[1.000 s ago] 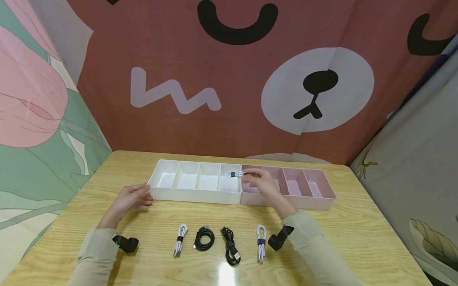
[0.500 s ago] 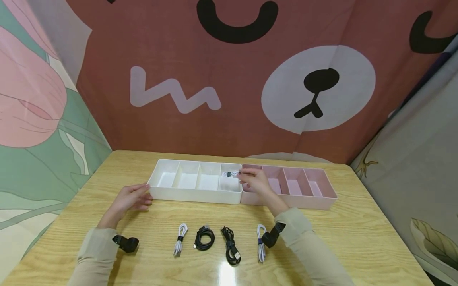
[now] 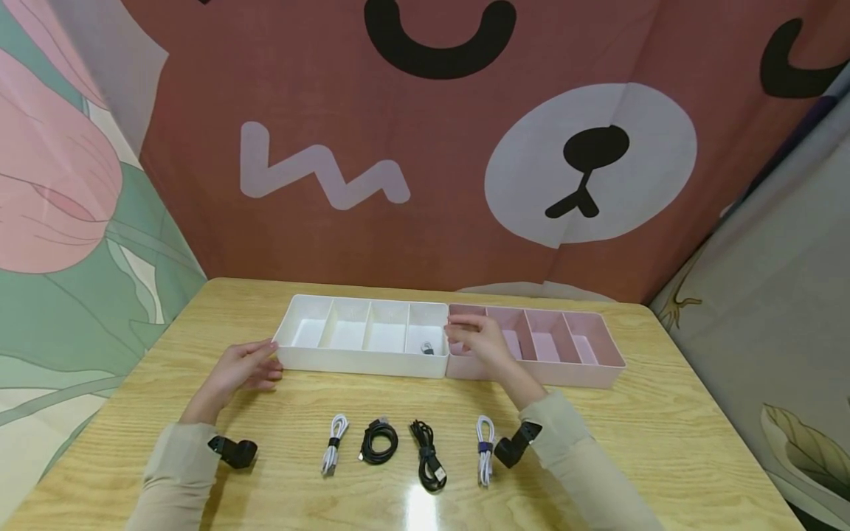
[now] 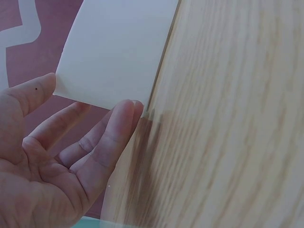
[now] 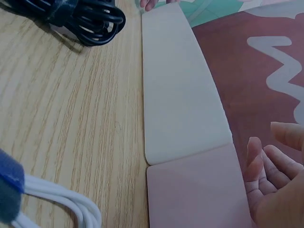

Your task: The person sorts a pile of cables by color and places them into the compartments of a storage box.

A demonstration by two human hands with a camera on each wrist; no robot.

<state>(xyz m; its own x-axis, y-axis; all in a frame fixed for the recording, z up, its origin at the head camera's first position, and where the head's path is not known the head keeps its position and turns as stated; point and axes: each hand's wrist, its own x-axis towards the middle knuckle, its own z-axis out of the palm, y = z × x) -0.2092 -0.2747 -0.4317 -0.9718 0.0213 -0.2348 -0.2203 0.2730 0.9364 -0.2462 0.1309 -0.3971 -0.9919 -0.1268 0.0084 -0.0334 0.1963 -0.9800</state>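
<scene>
A white divided box (image 3: 361, 362) stands end to end with a pink divided box (image 3: 538, 374). My left hand (image 3: 240, 370) touches the left end of the white box with its fingertips; in the left wrist view the fingers (image 4: 118, 126) lie fairly straight against that end wall. In the white box's rightmost compartment lies a bundled white cable (image 3: 427, 347) with a dark tie, its lower part hidden by the front wall. My right hand (image 3: 488, 345) hovers over the pink box's left compartment, close to where the boxes meet. Its fingers are loosely bent and hold nothing.
On the wooden table (image 3: 279, 479) in front of the boxes lie a white cable (image 3: 335, 445) with a black tie, a coiled black cable (image 3: 379, 442), a bundled black cable (image 3: 429, 457) and a white cable (image 3: 485, 451) with a blue tie. A printed curtain (image 3: 319, 243) hangs behind.
My right hand has let go of the white cable, which dropped into the white box's rightmost compartment. The hand then drew back slightly right. My left hand has stayed at the box's end.
</scene>
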